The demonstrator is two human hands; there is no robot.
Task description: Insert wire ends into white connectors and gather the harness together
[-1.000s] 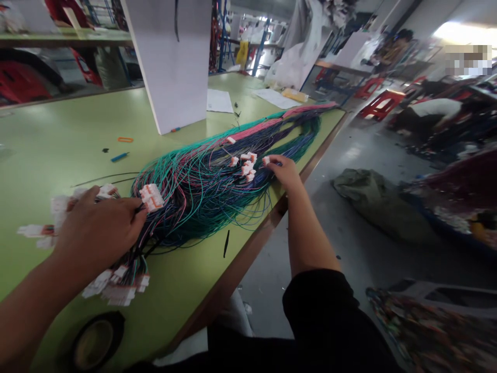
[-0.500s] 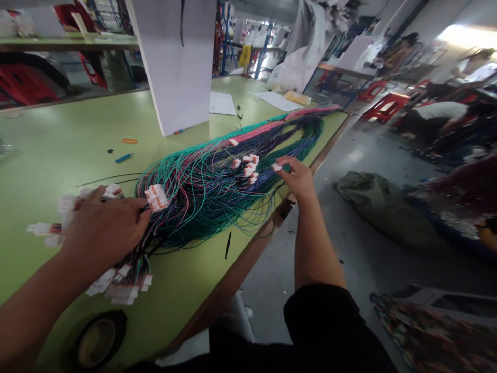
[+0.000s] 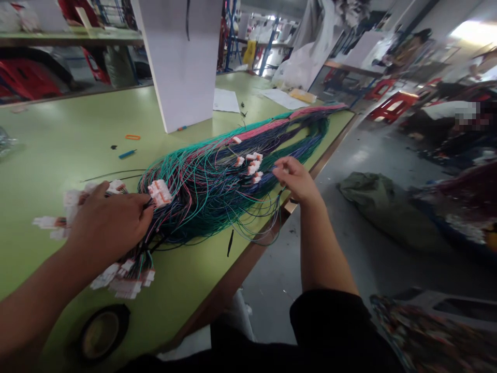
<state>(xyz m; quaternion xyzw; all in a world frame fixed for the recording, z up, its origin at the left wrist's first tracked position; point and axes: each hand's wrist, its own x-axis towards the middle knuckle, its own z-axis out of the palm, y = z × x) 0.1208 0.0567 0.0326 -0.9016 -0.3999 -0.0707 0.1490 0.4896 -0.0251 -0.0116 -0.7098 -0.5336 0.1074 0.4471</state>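
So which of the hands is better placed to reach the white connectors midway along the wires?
Probably the right hand: it is close beside those white connectors, while the left hand is farther off, at the left end of the wires.

Head-worn camera looks forward and down over green table (image 3: 186,280), wire bundle (image 3: 209,191) near.

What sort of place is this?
Likely a wire-harness workshop or factory floor: a long bundle of coloured wires with white connectors lies on a green worktable, with another workbench beyond.
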